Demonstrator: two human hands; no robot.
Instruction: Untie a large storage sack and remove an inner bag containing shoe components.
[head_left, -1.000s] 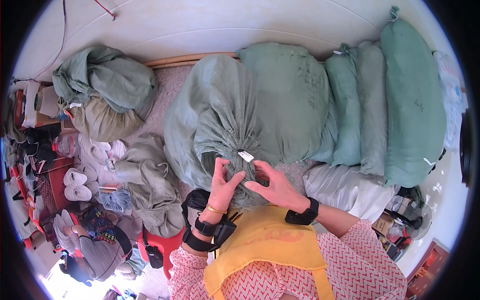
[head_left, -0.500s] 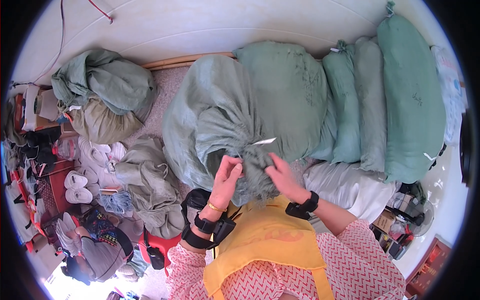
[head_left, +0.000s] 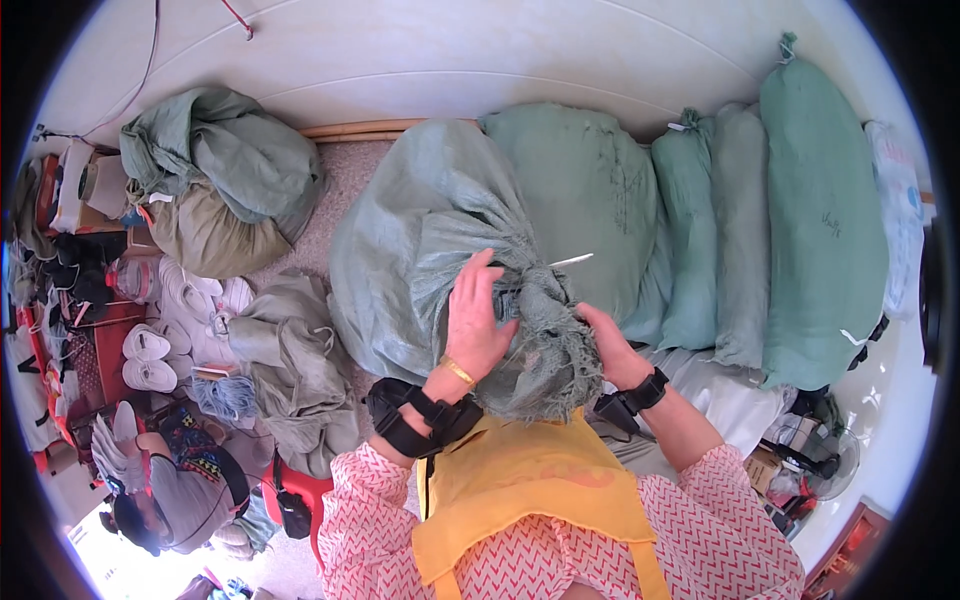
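A large grey-green woven sack [head_left: 420, 200] stands bulging in front of me, its neck gathered and twisted towards me. The frayed mouth end [head_left: 560, 365] hangs loose below the neck. A thin white strip [head_left: 573, 261] sticks out at the gathered neck. My left hand [head_left: 475, 325] lies against the left side of the neck, fingers stretched and thumb apart. On the other side, my right hand [head_left: 618, 352] grips the frayed edge, its thumb in front and its fingers partly hidden by the cloth.
Several filled green sacks [head_left: 825, 220] stand along the wall at right. Two more sacks [head_left: 230, 160] are heaped at far left. White shoes [head_left: 150, 355] and a crumpled grey sack [head_left: 295, 360] lie at left. Another person [head_left: 190, 480] sits at lower left beside a red stool [head_left: 305, 490].
My left hand has gone from a pinch at the neck to stretched fingers, slightly higher. My right hand has moved right and down along the frayed mouth, which now shows more fully.
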